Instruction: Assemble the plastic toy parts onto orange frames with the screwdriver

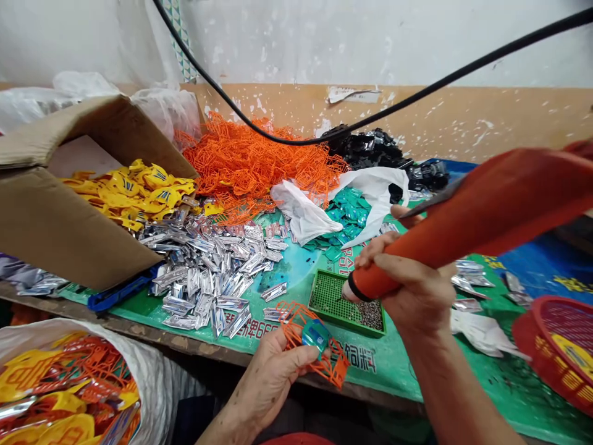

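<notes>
My left hand [273, 377] is closed on an orange plastic wire-like frame [309, 340] with a small teal piece [315, 334] set in it, held at the table's near edge. My right hand [407, 278] grips a long orange electric screwdriver [467, 219]. Its tip hangs over a small green screw tray [330, 296] with a heap of small dark screws [371, 314] at its right end. The screwdriver's black cable [324, 137] loops up across the wall.
Silver metal pieces [213, 272] lie spread on the green table cover [393, 364]. Behind are orange frames [250, 164], teal pieces [349, 213], black parts [380, 151] and a cardboard box [60, 228] of yellow pieces [134, 191]. A red basket [556, 346] stands right, a sack [60, 383] lower left.
</notes>
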A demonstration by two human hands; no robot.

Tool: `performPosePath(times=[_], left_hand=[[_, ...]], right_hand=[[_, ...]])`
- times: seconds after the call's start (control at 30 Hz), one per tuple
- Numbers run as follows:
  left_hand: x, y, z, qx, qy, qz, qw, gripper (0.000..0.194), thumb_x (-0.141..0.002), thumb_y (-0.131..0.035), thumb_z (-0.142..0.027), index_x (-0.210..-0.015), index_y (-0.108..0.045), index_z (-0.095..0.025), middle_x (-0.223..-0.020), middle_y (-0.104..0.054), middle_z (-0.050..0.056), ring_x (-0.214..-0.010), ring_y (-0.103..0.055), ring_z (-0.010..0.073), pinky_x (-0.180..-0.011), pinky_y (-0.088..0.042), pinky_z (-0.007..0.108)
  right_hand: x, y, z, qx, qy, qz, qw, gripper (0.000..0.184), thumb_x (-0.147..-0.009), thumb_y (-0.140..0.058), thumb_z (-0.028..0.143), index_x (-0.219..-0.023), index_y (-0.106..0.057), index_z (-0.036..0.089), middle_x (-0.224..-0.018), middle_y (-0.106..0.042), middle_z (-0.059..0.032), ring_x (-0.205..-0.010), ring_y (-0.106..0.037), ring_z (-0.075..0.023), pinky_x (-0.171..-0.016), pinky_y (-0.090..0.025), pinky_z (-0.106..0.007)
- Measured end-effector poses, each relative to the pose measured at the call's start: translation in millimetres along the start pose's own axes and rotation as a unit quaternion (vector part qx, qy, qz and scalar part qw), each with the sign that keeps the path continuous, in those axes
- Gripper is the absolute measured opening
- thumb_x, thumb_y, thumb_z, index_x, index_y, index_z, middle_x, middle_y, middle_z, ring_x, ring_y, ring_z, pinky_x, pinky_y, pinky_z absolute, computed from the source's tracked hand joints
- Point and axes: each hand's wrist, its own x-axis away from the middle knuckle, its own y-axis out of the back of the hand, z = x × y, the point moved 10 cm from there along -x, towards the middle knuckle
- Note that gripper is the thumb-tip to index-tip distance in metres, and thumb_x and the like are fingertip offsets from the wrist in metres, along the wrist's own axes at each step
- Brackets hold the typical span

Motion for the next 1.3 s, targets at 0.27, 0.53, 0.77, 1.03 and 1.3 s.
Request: performPosePath(times=[0.27, 0.53, 0.77, 1.03, 1.3], left_hand=[[4.8, 18.8, -9.6, -0.011, -0.019, -0.062, 0.998, 0.032, -0.065, -0.083, -0.024, -0.095, -0.071, -0.018, -0.086, -0.073, 0.004, -0.078, -0.067, 0.0183, -0.077, -0.054, 0.031], [-0.2, 6.8, -5.1, -0.018, 0.000, -0.023, 1.000, 0.024, -0.068, -0.080, -0.024, -0.089, -0.073, -0.015, -0.084, -0.074, 0.006, -0.076, -0.069, 0.0199, -0.078, -0.055, 0.033], [2.3, 12.8, -0.9, -0.026, 0.004, -0.040, 0.999, 0.024, -0.068, -0.081, -0.025, -0.088, -0.071, -0.015, -0.082, -0.074, 0.006, -0.076, -0.068, 0.0198, -0.077, -0.055, 0.033], [1.8, 14.1, -2.9, -0.014, 0.003, -0.063, 0.998, 0.038, -0.070, -0.080, -0.021, -0.106, -0.067, -0.017, -0.097, -0.072, 0.007, -0.084, -0.067, 0.0203, -0.084, -0.054, 0.037], [0.4, 15.3, -4.0, 0.004, 0.001, -0.071, 0.997, 0.034, -0.070, -0.080, -0.024, -0.101, -0.069, -0.017, -0.095, -0.074, 0.007, -0.083, -0.069, 0.0212, -0.078, -0.055, 0.032]], right_hand=[[-14.5, -0.5, -36.4, 0.077, -0.007, -0.010, 0.997, 0.010, -0.060, -0.072, 0.021, -0.058, -0.063, 0.018, -0.060, -0.059, 0.0021, -0.052, -0.053, -0.0128, -0.053, -0.046, -0.032], [-14.4, -2.9, -59.0, 0.066, -0.011, -0.013, 0.998, 0.010, -0.058, -0.073, 0.019, -0.058, -0.063, 0.018, -0.056, -0.059, 0.0037, -0.049, -0.052, -0.0119, -0.052, -0.044, -0.030], [-10.3, -5.1, -65.6, 0.073, -0.021, 0.013, 0.997, 0.011, -0.062, -0.074, 0.023, -0.060, -0.065, 0.018, -0.060, -0.060, 0.0029, -0.052, -0.053, -0.0118, -0.054, -0.045, -0.030], [-3.6, -7.8, -68.9, 0.093, -0.039, 0.028, 0.994, 0.013, -0.062, -0.075, 0.023, -0.058, -0.064, 0.018, -0.059, -0.060, 0.0025, -0.056, -0.054, -0.0124, -0.057, -0.045, -0.031], [-1.0, -7.0, -69.8, 0.103, -0.042, 0.019, 0.994, 0.010, -0.061, -0.075, 0.021, -0.060, -0.066, 0.018, -0.060, -0.061, 0.0030, -0.055, -0.054, -0.0116, -0.056, -0.044, -0.030]])
